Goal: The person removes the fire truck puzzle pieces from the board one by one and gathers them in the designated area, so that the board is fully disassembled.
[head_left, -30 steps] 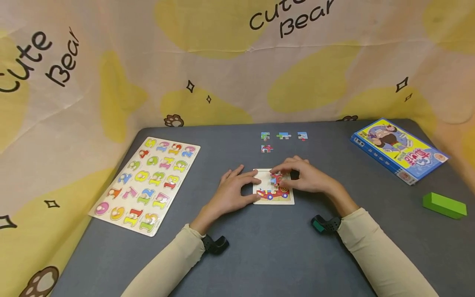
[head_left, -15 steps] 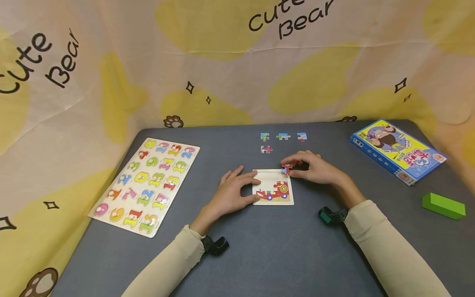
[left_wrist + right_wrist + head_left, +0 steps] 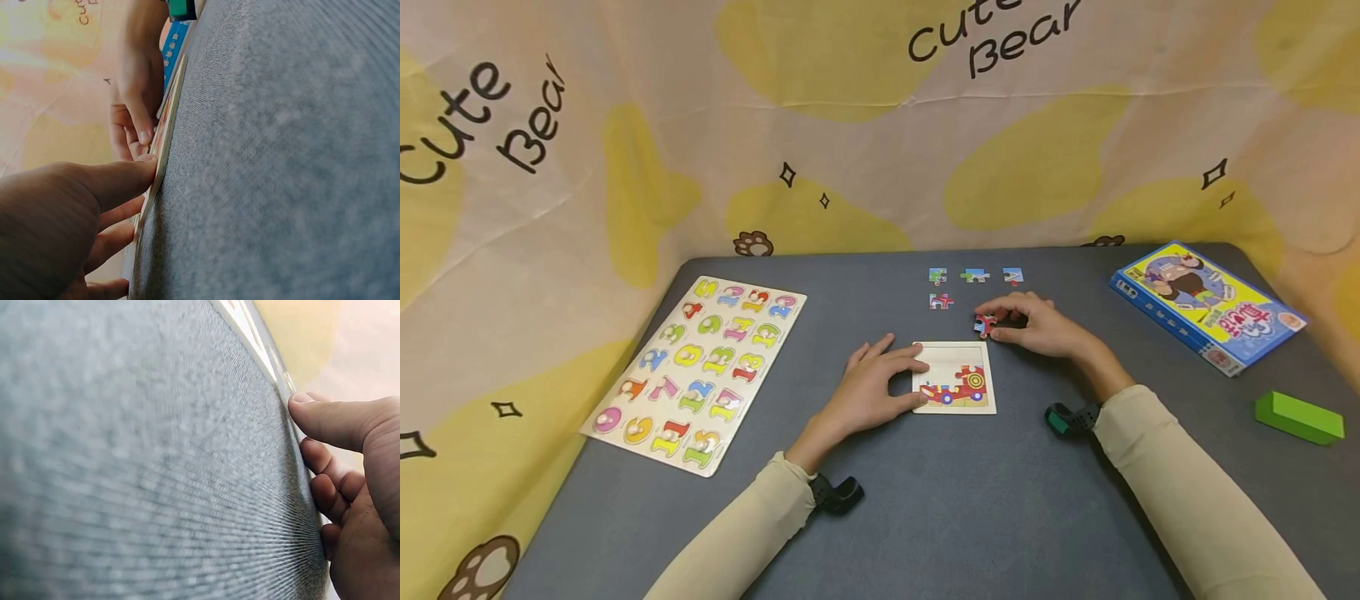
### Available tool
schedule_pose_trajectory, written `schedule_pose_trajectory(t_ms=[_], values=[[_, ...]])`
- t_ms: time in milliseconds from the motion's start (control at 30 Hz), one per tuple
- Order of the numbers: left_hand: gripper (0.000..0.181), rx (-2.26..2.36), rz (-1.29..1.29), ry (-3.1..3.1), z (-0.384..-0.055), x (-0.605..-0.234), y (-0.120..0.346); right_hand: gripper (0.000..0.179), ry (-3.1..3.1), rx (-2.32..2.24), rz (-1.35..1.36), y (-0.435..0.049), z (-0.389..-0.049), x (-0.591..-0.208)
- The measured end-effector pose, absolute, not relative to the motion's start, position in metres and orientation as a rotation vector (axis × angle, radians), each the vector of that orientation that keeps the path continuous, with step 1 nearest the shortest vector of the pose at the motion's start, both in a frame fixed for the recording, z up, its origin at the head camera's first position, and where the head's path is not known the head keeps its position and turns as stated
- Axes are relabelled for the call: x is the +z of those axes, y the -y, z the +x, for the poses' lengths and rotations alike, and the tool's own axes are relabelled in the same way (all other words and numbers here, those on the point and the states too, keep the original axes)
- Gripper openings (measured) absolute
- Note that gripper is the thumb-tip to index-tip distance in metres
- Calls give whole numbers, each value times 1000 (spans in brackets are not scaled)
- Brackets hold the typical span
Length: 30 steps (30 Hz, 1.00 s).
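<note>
A square puzzle board (image 3: pixel 953 354) lies on the table, its lower part filled with a red car picture and its upper part bare. My left hand (image 3: pixel 872 387) rests on the board's left edge, fingers spread and fairly straight, thumb tip touching the near left side. In the left wrist view that thumb (image 3: pixel 125 181) lies against the board's rim. Just beyond the board's upper right corner, my right hand (image 3: pixel 1037 327) pinches a red and blue puzzle piece (image 3: pixel 984 326) between thumb and fingers. The right wrist view hides this piece behind the thumb (image 3: pixel 331 422).
Several loose puzzle pieces lie behind the board, including a blue one (image 3: pixel 1012 275) and a red one (image 3: pixel 940 302). A number board (image 3: pixel 688 392) is at left. A blue and yellow box (image 3: pixel 1210 304) and a green block (image 3: pixel 1298 417) stand at right.
My right hand has lifted the red and blue piece off the board's middle and carried it to the back right, past the corner. My left hand has stayed put.
</note>
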<state>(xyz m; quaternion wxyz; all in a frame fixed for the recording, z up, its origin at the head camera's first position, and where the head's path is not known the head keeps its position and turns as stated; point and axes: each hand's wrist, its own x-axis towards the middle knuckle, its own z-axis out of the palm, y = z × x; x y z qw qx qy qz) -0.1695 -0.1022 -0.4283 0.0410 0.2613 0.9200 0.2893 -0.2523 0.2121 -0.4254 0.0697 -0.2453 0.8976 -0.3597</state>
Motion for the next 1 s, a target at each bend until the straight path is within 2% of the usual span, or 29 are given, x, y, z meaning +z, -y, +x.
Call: schedule_pose_trajectory(t_ms=[1000], values=[[41,869,812,-2816,-170,-428,102,35,-2730,-1021,-699,-199,-286,-421]])
